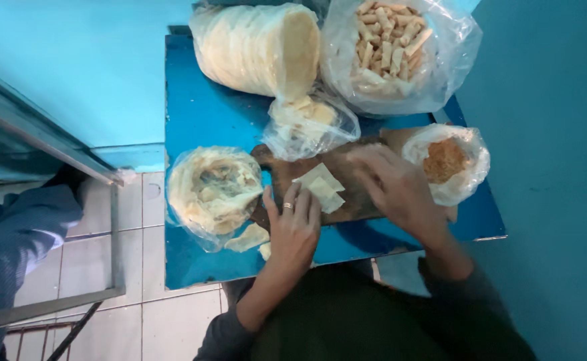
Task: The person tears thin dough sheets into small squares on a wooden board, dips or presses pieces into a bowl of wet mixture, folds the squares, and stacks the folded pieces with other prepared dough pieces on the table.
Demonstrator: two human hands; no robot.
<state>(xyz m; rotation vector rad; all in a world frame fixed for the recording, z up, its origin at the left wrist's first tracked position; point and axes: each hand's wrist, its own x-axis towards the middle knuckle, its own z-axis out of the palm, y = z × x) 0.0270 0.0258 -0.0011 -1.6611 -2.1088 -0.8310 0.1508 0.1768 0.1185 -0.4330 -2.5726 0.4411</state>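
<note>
- The left hand (295,230) lies flat on the dark wooden board (360,200), its fingers (292,199) spread open and pressing the near edge of a pale pastry sheet (321,187). It grips nothing; it only pins the sheet down.
- The right hand (394,187) hovers just beyond the sheet, blurred. Its fingers look loosely curled, but I cannot tell whether they pinch anything.
- The sheet sits on the board directly under the left fingertips, between the two hands. It is thin, so I judge it could tear if the left fingers drag instead of lifting, or crease if the right hand pushes against the pinned edge.
- Just to the right of the right fingers stands an open bag of orange-brown filling (446,162), close to the desk's far edge. A sweep of that wrist could tip it or push it off.
- Left of the left fingers lies an open bag of loose sheets (213,190), with scraps (248,237) spilled on the blue desk (193,100) near its front edge; a nudge from the forearm could send them to the floor.
- Beyond both hands a small plastic bag (310,124) leans onto the board, behind it a tall wrapped stack of rounds (257,47) and a bag of finished rolls (390,50). The crowding leaves little room, so the board itself could shift under pressure.
</note>
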